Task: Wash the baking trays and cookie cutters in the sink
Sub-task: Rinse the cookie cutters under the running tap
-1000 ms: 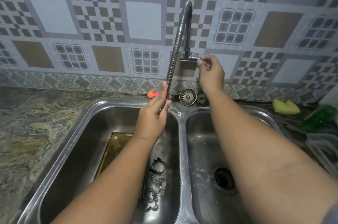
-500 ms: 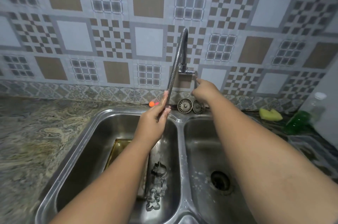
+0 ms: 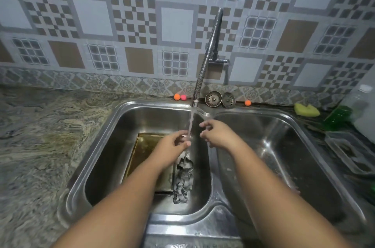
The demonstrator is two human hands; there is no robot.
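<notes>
A gold baking tray lies flat in the left basin of the steel double sink. Several metal cookie cutters lie beside it on the right of that basin. The flexible tap runs, and its stream falls onto the cutters. My left hand hovers over the left basin with loosely curled fingers touching the stream, holding nothing. My right hand hangs just right of the stream above the divider, fingers loosely curled and empty.
Two sink strainers and small orange and pink balls sit on the back ledge. A yellow sponge, a green soap bottle and a clear container stand to the right. Marbled countertop spreads left.
My right hand left the tap handle and came down beside the stream. My left hand let go of the spout and dropped into the running water, which now flows.
</notes>
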